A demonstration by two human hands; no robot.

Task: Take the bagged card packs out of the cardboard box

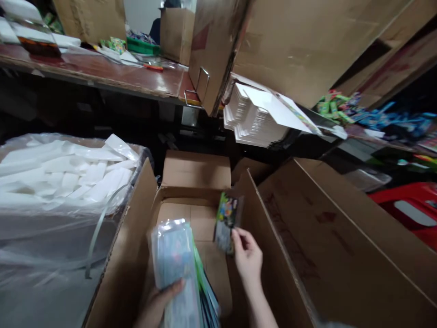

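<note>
My left hand point(160, 298) grips a thick stack of clear plastic blister packs point(177, 269) from below, held over an open cardboard box point(194, 171). My right hand point(247, 257) pinches a single pack with a colourful printed card point(227, 221) by its lower edge, holding it upright just right of the stack, above the box's inside. The box floor looks bare brown cardboard beneath both hands.
A big clear bag of white plastic trays point(64, 177) fills the left. A large flattened carton flap point(341, 241) leans on the right. Behind stand a wooden table point(112, 75) with clutter, stacked white trays point(254, 118), tall cartons point(300, 45), and a red item point(409, 209).
</note>
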